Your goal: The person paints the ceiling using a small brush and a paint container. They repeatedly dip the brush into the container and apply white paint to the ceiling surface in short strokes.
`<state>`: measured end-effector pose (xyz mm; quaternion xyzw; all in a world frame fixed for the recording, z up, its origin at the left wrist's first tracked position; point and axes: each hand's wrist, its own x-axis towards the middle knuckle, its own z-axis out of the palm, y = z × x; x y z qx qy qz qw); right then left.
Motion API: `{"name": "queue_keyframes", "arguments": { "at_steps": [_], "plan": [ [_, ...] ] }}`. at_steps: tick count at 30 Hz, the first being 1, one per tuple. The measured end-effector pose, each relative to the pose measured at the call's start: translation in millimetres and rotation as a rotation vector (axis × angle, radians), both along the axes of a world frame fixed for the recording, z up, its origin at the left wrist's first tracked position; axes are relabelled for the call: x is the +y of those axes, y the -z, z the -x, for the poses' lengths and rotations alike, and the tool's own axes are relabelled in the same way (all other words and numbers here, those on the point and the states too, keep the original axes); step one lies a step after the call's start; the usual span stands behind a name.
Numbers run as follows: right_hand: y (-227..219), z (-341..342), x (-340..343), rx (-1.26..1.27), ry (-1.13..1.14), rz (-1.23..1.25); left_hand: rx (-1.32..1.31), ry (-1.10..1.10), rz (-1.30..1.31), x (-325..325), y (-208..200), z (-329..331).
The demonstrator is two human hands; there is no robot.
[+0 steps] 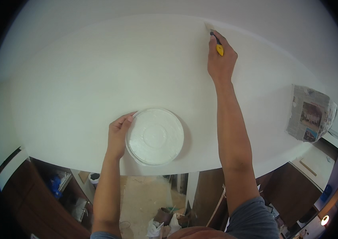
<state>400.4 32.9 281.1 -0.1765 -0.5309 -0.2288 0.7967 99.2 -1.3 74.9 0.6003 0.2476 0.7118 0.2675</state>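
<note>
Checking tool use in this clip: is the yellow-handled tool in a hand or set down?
In hand: the right hand grips the yellow-handled tool, whose yellow end shows between the thumb and fingers.

I'm on one feed: left head-worn fisheye, facing the broad white surface (77, 79), near enough that left hand (117, 130) and right hand (223, 60) sit mid-frame and top.
</note>
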Motion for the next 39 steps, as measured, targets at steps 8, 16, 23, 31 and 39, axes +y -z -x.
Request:
{"name": "queue_keyframes", "arguments": {
  "at_steps": [8, 16, 23, 31, 39],
  "plan": [
    [-5, 32, 10, -0.095, 0.034, 0.061, 0.015, -0.024, 0.003, -12, 0, 9],
    [-3, 55, 5, -0.213, 0.095, 0.126, 0.105, -0.053, -0.044, 3, 6, 7],
    [79, -7, -36, -0.106, -0.151, -0.017, 0.096, 0.028, 0.006, -1, 2, -19],
    [263, -114, -100, 0.199, -0.321, 0.094, 0.238, 0.075, -0.051, 4, -16, -103],
    [324, -140, -189, 0.338, -0.167, 0.127, 0.671, 0.304, -0.199, 30, -30, -208]
  ]
}}
